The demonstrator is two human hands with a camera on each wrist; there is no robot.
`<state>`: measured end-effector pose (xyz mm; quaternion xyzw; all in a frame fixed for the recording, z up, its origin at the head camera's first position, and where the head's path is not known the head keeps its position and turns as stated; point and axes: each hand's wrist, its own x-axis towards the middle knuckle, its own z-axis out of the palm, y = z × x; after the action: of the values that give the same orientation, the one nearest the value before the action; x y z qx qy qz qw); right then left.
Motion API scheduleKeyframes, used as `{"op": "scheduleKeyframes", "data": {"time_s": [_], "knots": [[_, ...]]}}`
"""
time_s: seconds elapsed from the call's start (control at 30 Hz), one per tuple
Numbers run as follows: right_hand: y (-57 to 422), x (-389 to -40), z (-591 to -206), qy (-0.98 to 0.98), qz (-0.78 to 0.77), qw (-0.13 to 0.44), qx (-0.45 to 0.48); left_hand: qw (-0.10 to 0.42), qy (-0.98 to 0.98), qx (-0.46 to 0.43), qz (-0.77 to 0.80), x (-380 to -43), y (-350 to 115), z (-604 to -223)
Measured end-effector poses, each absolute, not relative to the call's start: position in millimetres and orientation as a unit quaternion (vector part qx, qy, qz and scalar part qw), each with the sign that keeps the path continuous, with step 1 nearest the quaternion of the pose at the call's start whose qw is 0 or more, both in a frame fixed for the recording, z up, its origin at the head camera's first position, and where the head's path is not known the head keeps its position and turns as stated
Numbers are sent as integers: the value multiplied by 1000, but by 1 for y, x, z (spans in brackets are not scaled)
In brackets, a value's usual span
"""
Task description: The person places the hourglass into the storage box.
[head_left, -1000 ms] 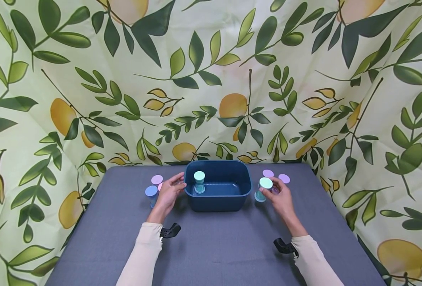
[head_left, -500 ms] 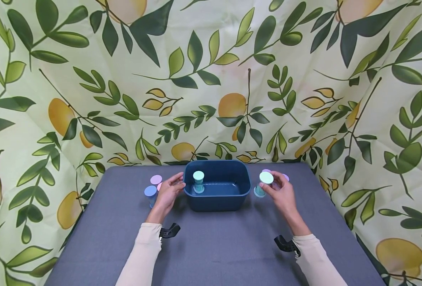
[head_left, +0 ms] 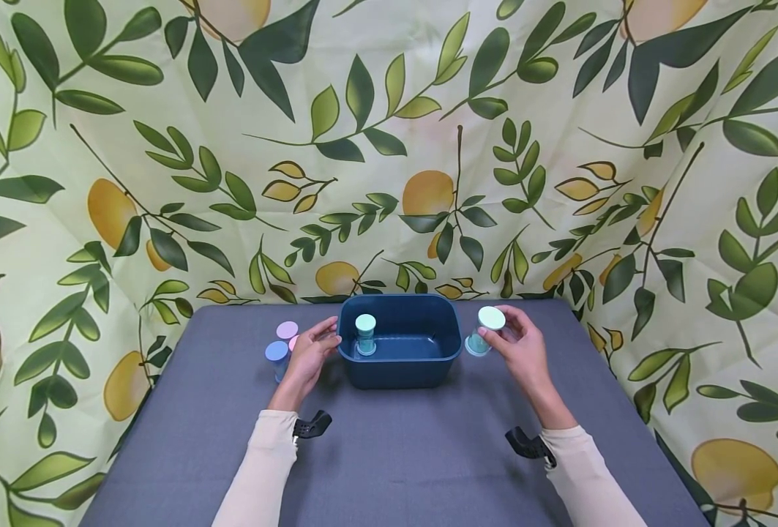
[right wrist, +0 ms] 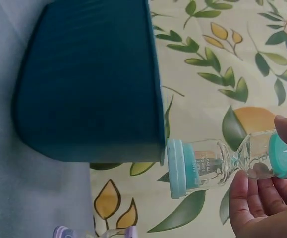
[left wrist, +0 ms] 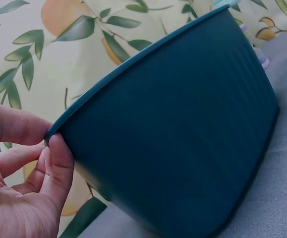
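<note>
Wide across the front, it's the grey-blue cloth-covered table (head_left: pixel 395 454), and towards the back the dark blue bin (head_left: pixel 398 375) sits flat on it. Over to the bin's left, a tight little cluster: blue-capped sand timer (head_left: pixel 277 353) in front, lilac-capped sand timer (head_left: pixel 287 330) behind, pink-capped sand timer (head_left: pixel 293 342) barely peeping out! And on the bin's right, the wrist view catches a purple-capped sand timer (right wrist: pixel 64 233) standing on the table.

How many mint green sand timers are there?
2: one mint sand timer stands inside the blue bin; the right hand holds another mint sand timer. More could be hidden.
</note>
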<state>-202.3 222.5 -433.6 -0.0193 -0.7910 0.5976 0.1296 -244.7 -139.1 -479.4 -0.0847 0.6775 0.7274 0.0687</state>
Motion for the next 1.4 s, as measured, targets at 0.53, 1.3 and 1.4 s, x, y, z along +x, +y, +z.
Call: {"op": "scheduleKeyframes", "data": {"time_s": [0.53, 1.3, 1.4], "knots": [[208, -205, -416, -782, 611, 118, 13, 67, 682, -79, 724, -245, -139, -479], [175, -223, -398, -752, 652, 77, 52, 69, 681, -85, 724, -245, -138, -479], [171, -228, -396, -755, 648, 75, 63, 68, 682, -82, 724, -245, -138, -479]]}}
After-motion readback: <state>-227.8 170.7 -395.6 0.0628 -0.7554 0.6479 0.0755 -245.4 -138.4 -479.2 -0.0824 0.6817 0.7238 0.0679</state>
